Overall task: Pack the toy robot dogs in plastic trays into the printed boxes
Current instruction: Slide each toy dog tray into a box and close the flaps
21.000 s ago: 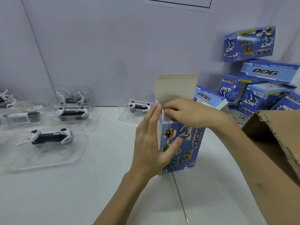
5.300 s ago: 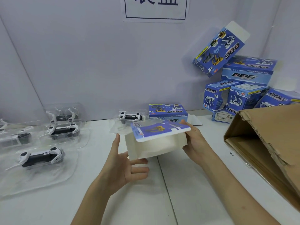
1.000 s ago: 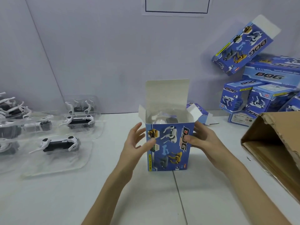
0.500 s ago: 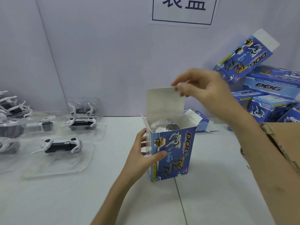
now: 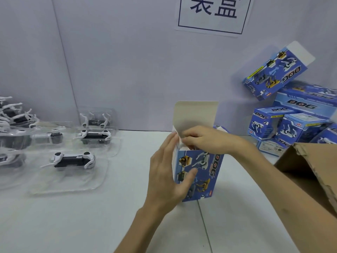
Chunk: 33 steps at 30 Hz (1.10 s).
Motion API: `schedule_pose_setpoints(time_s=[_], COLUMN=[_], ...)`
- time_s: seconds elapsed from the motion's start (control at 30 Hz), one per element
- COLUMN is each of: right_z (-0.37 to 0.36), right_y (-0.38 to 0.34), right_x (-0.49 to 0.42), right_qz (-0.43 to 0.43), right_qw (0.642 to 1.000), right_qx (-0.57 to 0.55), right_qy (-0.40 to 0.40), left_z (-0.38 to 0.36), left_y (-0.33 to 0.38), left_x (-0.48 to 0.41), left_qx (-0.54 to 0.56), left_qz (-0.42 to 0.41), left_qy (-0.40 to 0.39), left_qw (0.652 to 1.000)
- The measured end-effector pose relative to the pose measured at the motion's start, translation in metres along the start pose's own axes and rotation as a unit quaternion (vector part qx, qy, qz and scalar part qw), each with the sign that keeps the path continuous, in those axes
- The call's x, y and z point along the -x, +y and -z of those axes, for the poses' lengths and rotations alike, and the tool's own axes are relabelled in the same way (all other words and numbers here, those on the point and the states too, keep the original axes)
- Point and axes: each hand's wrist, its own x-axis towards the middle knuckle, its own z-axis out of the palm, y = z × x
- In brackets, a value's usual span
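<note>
At the middle of the tabletop (image 5: pixel 91 216), the printed box (image 5: pixel 204 172) is standing upright, its lid flap (image 5: pixel 196 114) raised. The left hand (image 5: pixel 167 172) is bracing its side with straight fingers, thumb on the front. The right hand (image 5: pixel 202 141) is curling over the open top, pinching a side flap (image 5: pixel 178 139). Trayed toy dogs (image 5: pixel 73 159) are lying well to the left.

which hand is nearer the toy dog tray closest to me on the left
Left. The left hand rests against the printed box's left side, facing that toy dog tray; the right hand is at the box top, farther away.
</note>
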Motion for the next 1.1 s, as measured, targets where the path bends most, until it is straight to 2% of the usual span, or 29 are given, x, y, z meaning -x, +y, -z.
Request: schedule_pose_setpoints(time_s=[0.1,0.23,0.3,0.33,0.4,0.47,0.5,0.57,0.63,0.67,0.7,0.8,0.87,0.97,1.1], right_z=[0.0,0.001,0.002,0.001,-0.005,-0.012,-0.017,-0.028,-0.041,-0.046,-0.05,-0.054,-0.055,-0.059,-0.06], right_y=[0.0,0.003,0.006,0.009,0.018,0.027,0.03,0.038,0.04,0.039,0.038,0.033,0.031,0.032,0.033], right_x=[0.0,0.001,0.006,0.009,0.016,0.026,0.031,0.038,0.039,0.038,0.035,0.026,0.023,0.023,0.033], right_qz=[-0.008,-0.017,-0.018,-0.013,-0.038,-0.115,-0.163,-0.221,-0.202,-0.185,-0.174,-0.167,-0.171,-0.157,-0.112], right_qw=[1.0,0.999,0.996,0.989,0.948,0.895,0.876,0.831,0.747,0.718,0.702,0.677,0.689,0.757,0.807], right_qx=[-0.001,0.005,0.014,0.044,0.106,0.023,-0.062,-0.293,-0.504,-0.547,-0.556,-0.55,-0.529,-0.412,-0.309], right_qy=[0.001,0.037,0.088,0.142,0.298,0.43,0.45,0.418,0.383,0.39,0.41,0.46,0.465,0.482,0.491], left_z=[-0.001,-0.001,-0.003,-0.004,-0.006,-0.01,-0.013,-0.019,-0.024,-0.025,-0.026,-0.026,-0.024,-0.022,-0.024], left_y=[-0.001,-0.005,-0.003,-0.003,-0.001,-0.001,-0.001,0.0,0.001,0.002,0.001,0.0,0.001,0.001,0.003], left_x=[-0.003,-0.013,-0.018,-0.02,-0.024,-0.027,-0.027,-0.025,-0.024,-0.023,-0.023,-0.024,-0.025,-0.027,-0.025], left_qx=[-0.021,-0.05,-0.053,-0.051,-0.046,-0.057,-0.064,-0.076,-0.077,-0.074,-0.073,-0.074,-0.071,-0.066,-0.05], left_qz=[-0.032,-0.018,-0.013,-0.013,-0.016,-0.029,-0.038,-0.052,-0.058,-0.057,-0.055,-0.053,-0.05,-0.042,-0.035], left_qy=[-0.037,-0.008,0.013,0.022,0.035,0.053,0.065,0.085,0.101,0.107,0.111,0.107,0.105,0.115,0.121], left_qw=[0.999,0.999,0.998,0.998,0.998,0.997,0.995,0.992,0.99,0.99,0.99,0.99,0.991,0.99,0.991])
